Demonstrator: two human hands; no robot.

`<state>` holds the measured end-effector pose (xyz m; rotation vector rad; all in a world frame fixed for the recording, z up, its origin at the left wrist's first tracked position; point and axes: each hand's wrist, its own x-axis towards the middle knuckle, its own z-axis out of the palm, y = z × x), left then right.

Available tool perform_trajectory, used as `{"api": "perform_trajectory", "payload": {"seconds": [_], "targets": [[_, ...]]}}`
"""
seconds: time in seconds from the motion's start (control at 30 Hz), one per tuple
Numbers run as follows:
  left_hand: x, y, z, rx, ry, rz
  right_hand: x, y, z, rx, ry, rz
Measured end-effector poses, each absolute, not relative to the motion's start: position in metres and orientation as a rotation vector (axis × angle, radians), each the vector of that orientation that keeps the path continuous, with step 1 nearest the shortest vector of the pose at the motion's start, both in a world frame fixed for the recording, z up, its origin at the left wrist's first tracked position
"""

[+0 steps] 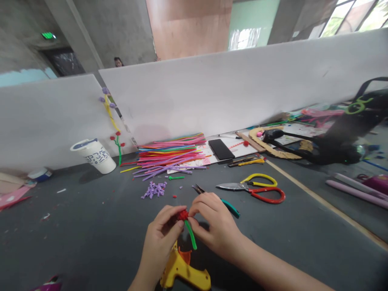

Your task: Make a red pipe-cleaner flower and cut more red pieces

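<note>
Between the thumb and fingers of my left hand (165,230) is a small fuzzy red pipe-cleaner flower (182,215) with a short green stem (190,235) hanging down from it. My right hand (214,220) is closed in a pinch, its fingertips against the right side of the red head; whatever lies between those fingertips is hidden. Under my hands lies a yellow glue gun (186,273) with an orange trigger, partly covered by my left hand. Pliers with teal handles (230,208) lie behind my right hand, which hides their middle.
Cut purple pieces (154,190) lie beyond my hands, before a pile of coloured pipe cleaners (169,153). Scissors (251,188) and a phone (221,149) are to the right, near a black stand (339,133). A white cup (97,157) stands left, against the white partition (194,97).
</note>
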<state>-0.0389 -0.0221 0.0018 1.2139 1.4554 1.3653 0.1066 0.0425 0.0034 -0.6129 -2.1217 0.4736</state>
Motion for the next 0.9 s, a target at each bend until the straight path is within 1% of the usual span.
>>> {"api": "perform_trajectory", "payload": {"seconds": [0.37, 0.7, 0.8, 0.9], "targets": [[-0.0386, -0.0221, 0.0058, 1.378, 1.554, 1.397, 0.1070, 0.0437, 0.0049, -0.593, -2.136, 0.459], [-0.0388, -0.0245, 0.0026, 1.541, 1.583, 1.350, 0.1076, 0.0429, 0.0021, -0.592, -2.134, 0.459], [-0.0390, -0.0259, 0.0036, 1.611, 1.613, 1.364, 0.1083, 0.0442, 0.0046, -0.571, -2.084, 0.531], [-0.0416, -0.0261, 0.0027, 1.768, 1.741, 1.420, 0.1079, 0.0443, 0.0066, -0.614, -1.990, 0.731]]}}
